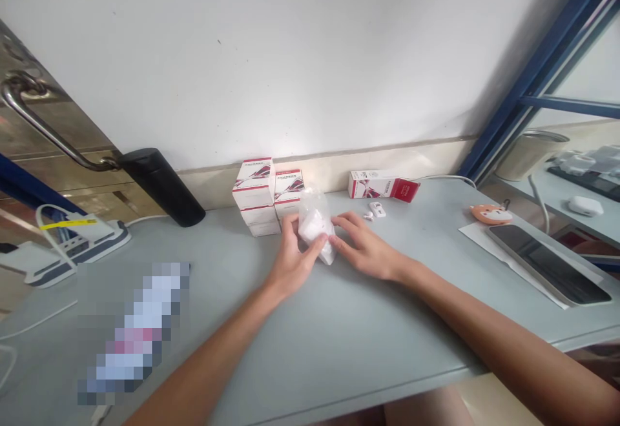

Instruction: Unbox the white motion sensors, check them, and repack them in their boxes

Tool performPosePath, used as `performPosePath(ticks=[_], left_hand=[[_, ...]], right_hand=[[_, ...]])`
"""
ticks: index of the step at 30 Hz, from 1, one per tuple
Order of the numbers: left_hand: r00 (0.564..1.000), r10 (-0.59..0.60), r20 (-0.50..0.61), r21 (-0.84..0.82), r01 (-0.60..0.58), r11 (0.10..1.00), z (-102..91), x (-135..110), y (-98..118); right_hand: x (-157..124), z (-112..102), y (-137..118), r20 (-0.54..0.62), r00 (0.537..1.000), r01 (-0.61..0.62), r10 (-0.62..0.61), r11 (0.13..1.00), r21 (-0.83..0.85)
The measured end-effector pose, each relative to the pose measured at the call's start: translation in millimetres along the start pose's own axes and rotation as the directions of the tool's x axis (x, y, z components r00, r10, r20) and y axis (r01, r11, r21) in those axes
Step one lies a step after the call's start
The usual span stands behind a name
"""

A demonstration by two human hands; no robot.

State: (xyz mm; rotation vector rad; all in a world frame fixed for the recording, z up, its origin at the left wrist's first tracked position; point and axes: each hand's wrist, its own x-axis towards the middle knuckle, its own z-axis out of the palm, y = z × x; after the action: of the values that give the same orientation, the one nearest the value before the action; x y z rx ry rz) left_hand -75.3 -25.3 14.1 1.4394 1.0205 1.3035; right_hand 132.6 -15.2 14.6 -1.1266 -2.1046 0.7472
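My left hand (293,259) and my right hand (364,245) meet at the middle of the grey table (339,342). Between them is a small clear plastic bag (316,223) with something white inside. Left thumb and fingers are closed on the bag's left side. Right fingers pinch its lower right corner. Just behind the bag stand stacked white-and-red boxes (267,195).
Another red-and-white box (382,186) lies flat at the back, with small white earbud parts (376,210) before it. A phone on paper (547,263) and an orange fox charm (490,213) sit right. A power strip (72,245) and black cylinder (162,184) are left.
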Motion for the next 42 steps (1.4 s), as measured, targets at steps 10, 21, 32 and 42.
performPosePath(ticks=[10,21,32,42], left_hand=[[0.976,0.041,0.215,0.286,-0.103,0.953,-8.6,1.6,-7.4],[0.929,-0.048,0.366,0.467,-0.139,0.873,-15.2,9.4,-11.8],[0.945,-0.006,0.328,0.549,-0.185,0.815,-14.3,6.7,-12.9],[0.974,-0.063,0.219,0.146,0.031,0.989,-7.7,10.8,-8.0]], right_hand=[[0.1,-2.8,-0.3,0.019,0.998,0.063,-0.065,0.995,0.074],[-2.0,-0.8,8.3,0.113,0.993,-0.012,0.033,0.984,-0.177],[2.6,0.6,3.2,0.069,0.997,-0.025,0.028,0.999,-0.038],[-2.5,3.9,6.9,0.104,0.992,-0.050,0.068,0.985,-0.165]])
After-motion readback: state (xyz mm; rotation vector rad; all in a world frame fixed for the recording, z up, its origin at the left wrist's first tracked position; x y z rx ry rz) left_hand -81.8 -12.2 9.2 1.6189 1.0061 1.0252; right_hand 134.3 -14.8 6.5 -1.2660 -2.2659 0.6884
